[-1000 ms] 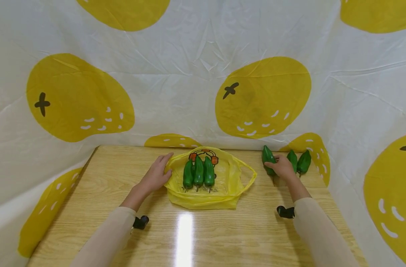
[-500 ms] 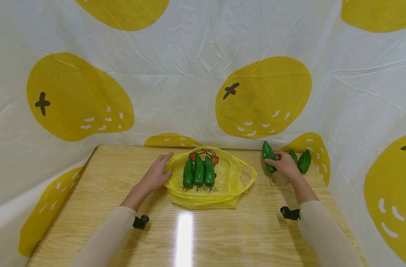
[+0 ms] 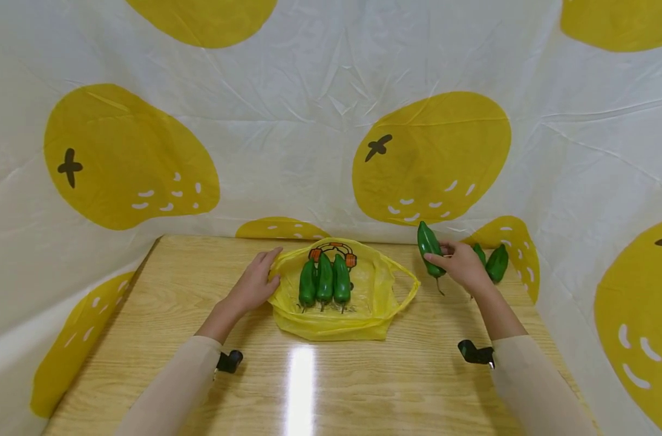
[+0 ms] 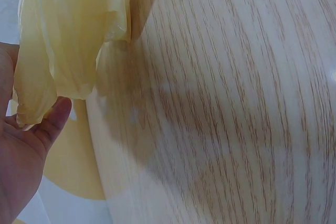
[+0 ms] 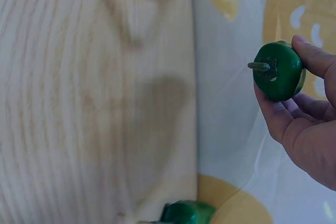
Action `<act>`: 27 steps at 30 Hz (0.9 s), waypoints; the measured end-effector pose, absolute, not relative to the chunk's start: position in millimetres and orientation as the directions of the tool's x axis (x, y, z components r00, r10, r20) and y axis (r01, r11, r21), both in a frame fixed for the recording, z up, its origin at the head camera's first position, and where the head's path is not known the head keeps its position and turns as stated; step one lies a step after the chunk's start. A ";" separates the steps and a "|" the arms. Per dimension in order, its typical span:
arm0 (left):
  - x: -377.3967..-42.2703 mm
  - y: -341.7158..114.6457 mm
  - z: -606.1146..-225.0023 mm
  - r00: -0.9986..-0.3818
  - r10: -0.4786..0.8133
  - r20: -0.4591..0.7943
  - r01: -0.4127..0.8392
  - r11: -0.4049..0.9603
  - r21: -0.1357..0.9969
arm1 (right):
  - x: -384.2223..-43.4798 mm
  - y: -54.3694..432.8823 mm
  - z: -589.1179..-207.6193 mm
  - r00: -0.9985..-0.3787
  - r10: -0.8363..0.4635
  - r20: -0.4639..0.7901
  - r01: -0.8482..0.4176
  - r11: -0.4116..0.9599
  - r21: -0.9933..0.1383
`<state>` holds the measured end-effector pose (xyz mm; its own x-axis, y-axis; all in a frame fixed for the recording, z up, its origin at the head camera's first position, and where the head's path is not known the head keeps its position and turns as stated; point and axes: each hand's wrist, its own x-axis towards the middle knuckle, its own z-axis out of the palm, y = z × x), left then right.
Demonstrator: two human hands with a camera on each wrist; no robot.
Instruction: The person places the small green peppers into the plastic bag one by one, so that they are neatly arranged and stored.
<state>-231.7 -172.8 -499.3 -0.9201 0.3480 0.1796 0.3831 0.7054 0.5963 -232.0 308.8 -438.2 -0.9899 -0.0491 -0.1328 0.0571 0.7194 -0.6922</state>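
Observation:
My right hand (image 3: 462, 266) pinches a green pepper (image 3: 429, 247) between thumb and fingers, tip up and stem down. In the right wrist view the stem end of this pepper (image 5: 278, 72) faces the camera, raised off the wooden surface. On the left, my left hand (image 3: 255, 284) holds the side edge of a yellow plastic bag (image 3: 371, 290); the left wrist view has the bag film (image 4: 68, 40) between thumb and fingers. Three green peppers (image 3: 324, 281) lie side by side within the bag's opening, stems toward me.
Two more green peppers stay at the table's back right corner; one pepper (image 3: 497, 264) shows whole, the other (image 3: 478, 253) is partly behind my right hand. A white cloth with yellow fruit prints (image 3: 298, 163) hangs around the wooden table (image 3: 244, 393).
The pepper in my right hand has been lifted off the table and has moved slightly left. My left hand and the bag have kept their place.

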 end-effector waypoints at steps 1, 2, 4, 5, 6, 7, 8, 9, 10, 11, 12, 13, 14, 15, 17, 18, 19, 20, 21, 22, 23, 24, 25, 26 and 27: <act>-231.7 -172.4 -498.8 -0.921 0.348 0.178 0.382 0.705 0.597 | -231.2 306.4 -435.8 -0.991 -0.052 -0.126 0.051 0.716 -0.696; -231.6 -172.1 -498.3 -0.922 0.346 0.174 0.378 0.705 0.600 | -230.5 303.9 -433.6 -0.992 -0.057 -0.117 0.041 0.716 -0.697; -231.3 -171.6 -497.1 -0.924 0.343 0.168 0.372 0.706 0.603 | -229.4 298.7 -429.9 -0.992 -0.069 -0.106 0.027 0.701 -0.713; -230.9 -171.4 -496.4 -0.925 0.341 0.166 0.369 0.707 0.603 | -229.0 295.8 -428.5 -0.992 -0.077 -0.100 0.019 0.694 -0.720; -230.6 -171.3 -495.9 -0.926 0.339 0.164 0.366 0.707 0.605 | -228.6 293.1 -427.4 -0.991 -0.088 -0.096 0.009 0.686 -0.728; -230.2 -171.1 -495.3 -0.927 0.337 0.162 0.363 0.708 0.606 | -228.3 290.2 -426.7 -0.991 -0.098 -0.095 0.004 0.674 -0.739; -229.8 -171.1 -494.8 -0.928 0.336 0.161 0.362 0.709 0.606 | -228.0 287.3 -425.8 -0.990 -0.111 -0.091 -0.007 0.669 -0.743; -229.5 -171.1 -494.4 -0.928 0.336 0.160 0.361 0.710 0.605 | -227.5 284.1 -425.2 -0.988 -0.122 -0.091 -0.013 0.662 -0.750; -229.1 -171.2 -494.1 -0.928 0.336 0.161 0.362 0.710 0.604 | -226.9 281.0 -424.6 -0.987 -0.133 -0.091 -0.019 0.660 -0.751; -229.0 -171.3 -493.9 -0.928 0.337 0.161 0.363 0.711 0.603 | -226.3 277.8 -424.3 -0.986 -0.139 -0.092 -0.024 0.663 -0.748; -229.1 -171.4 -493.9 -0.927 0.339 0.161 0.365 0.711 0.601 | -225.8 274.9 -424.1 -0.985 -0.146 -0.094 -0.027 0.664 -0.747; -229.1 -171.4 -494.0 -0.926 0.343 0.161 0.368 0.711 0.600 | -225.1 271.6 -423.7 -0.984 -0.152 -0.095 -0.031 0.666 -0.746; -229.2 -171.6 -494.3 -0.925 0.345 0.161 0.369 0.710 0.600 | -224.5 268.3 -423.4 -0.983 -0.159 -0.095 -0.037 0.670 -0.742; -229.4 -171.6 -494.6 -0.924 0.347 0.160 0.370 0.710 0.599 | -224.1 265.0 -423.3 -0.981 -0.165 -0.099 -0.037 0.668 -0.743; -229.6 -171.6 -495.1 -0.924 0.348 0.160 0.371 0.709 0.600 | -224.0 258.8 -423.3 -0.980 -0.175 -0.099 -0.046 0.675 -0.737; -229.6 -171.5 -495.3 -0.924 0.348 0.159 0.370 0.708 0.602 | -223.7 255.5 -423.2 -0.979 -0.180 -0.099 -0.051 0.678 -0.733; -229.5 -171.4 -495.4 -0.924 0.348 0.159 0.370 0.707 0.602 | -223.6 252.2 -423.4 -0.977 -0.186 -0.101 -0.054 0.679 -0.732; -229.6 -171.3 -495.5 -0.924 0.347 0.158 0.369 0.707 0.604 | -223.5 248.9 -424.0 -0.976 -0.193 -0.102 -0.058 0.679 -0.732; -229.4 -171.2 -495.5 -0.924 0.348 0.159 0.370 0.707 0.603 | -223.4 245.5 -425.1 -0.976 -0.191 -0.104 -0.056 0.681 -0.730; -229.3 -171.2 -495.4 -0.924 0.348 0.160 0.371 0.707 0.603 | -223.3 242.1 -426.8 -0.976 -0.189 -0.107 -0.054 0.685 -0.726; -229.1 -171.2 -495.3 -0.923 0.349 0.161 0.373 0.707 0.601 | -223.5 238.4 -429.0 -0.976 -0.189 -0.112 -0.048 0.682 -0.729; -228.8 -171.2 -495.2 -0.922 0.351 0.162 0.375 0.707 0.600 | -223.3 234.5 -430.7 -0.974 -0.192 -0.118 -0.046 0.681 -0.730; -228.6 -171.2 -495.1 -0.921 0.353 0.163 0.376 0.707 0.598 | -223.4 230.5 -433.0 -0.973 -0.194 -0.122 -0.044 0.680 -0.732; -228.3 -171.2 -494.9 -0.921 0.353 0.163 0.377 0.708 0.597 | -223.4 226.5 -435.1 -0.973 -0.195 -0.125 -0.044 0.684 -0.728; -227.9 -171.4 -494.8 -0.921 0.354 0.165 0.379 0.709 0.595 | -223.6 222.5 -437.5 -0.972 -0.197 -0.127 -0.046 0.691 -0.721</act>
<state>-227.9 -171.4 -494.8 -0.9206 0.3541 0.1648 0.3791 0.7089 0.5948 -223.6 222.5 -437.5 -0.9721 -0.1970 -0.1270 -0.0460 0.6915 -0.7209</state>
